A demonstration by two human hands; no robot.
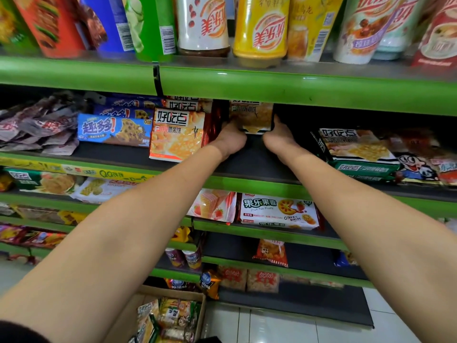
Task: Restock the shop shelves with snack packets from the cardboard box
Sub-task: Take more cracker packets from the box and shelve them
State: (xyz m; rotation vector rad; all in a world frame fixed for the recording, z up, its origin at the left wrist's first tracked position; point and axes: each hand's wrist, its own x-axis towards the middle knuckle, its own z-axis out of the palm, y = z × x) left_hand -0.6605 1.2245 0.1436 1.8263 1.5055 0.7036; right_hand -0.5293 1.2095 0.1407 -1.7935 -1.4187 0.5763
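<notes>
Two hands in view, left hand (pixel 231 141) and right hand (pixel 278 139), at 12 o'clock of centre. One cracker packet (pixel 251 117) between them. One red cracker packet (pixel 176 134) at 10 o'clock, upright. Three blue chocolate-chip cookie packs (pixel 113 129) at 9 o'clock, stacked. Two green cracker packets (pixel 358 154) at 3 o'clock, stacked. One fruit biscuit packet (pixel 278 211) at 5 o'clock. One cardboard box (pixel 170 315) at 6 o'clock. Two milk tea bottles (pixel 259 28) at 12 o'clock, top shelf. Green shelf edges (pixel 296 91): at least five tiers.
</notes>
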